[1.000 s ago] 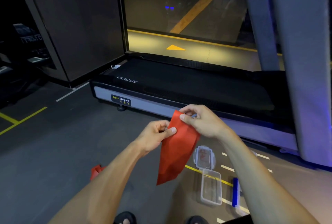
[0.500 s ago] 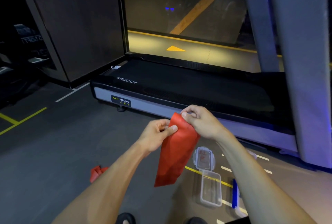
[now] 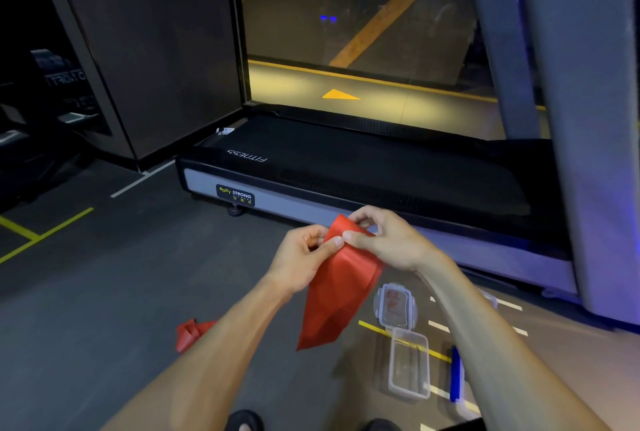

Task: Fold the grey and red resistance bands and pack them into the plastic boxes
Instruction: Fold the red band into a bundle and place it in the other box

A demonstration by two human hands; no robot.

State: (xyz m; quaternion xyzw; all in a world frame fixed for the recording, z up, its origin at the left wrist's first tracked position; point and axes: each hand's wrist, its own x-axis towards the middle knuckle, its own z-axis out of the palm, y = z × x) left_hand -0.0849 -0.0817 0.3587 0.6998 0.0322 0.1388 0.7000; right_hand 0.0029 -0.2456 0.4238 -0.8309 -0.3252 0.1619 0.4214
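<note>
A folded red resistance band (image 3: 337, 287) hangs in the air in front of me. My left hand (image 3: 303, 257) pinches its upper left edge and my right hand (image 3: 388, 240) pinches its top corner, thumbs nearly touching. On the floor below stands an open clear plastic box (image 3: 408, 363), with its clear lid (image 3: 394, 304) lying just beyond it. Another red band (image 3: 188, 332) lies crumpled on the floor to the left, partly hidden by my left forearm. No grey band is visible.
A black treadmill (image 3: 346, 171) lies across the floor ahead, its grey upright (image 3: 588, 119) at the right. A blue object (image 3: 456, 375) lies right of the box. My feet (image 3: 244, 422) show at the bottom edge. Yellow and white lines mark the floor.
My hands have drawn closer together at the top of the red band, the thumbs now nearly meeting. The band still hangs in the same place.
</note>
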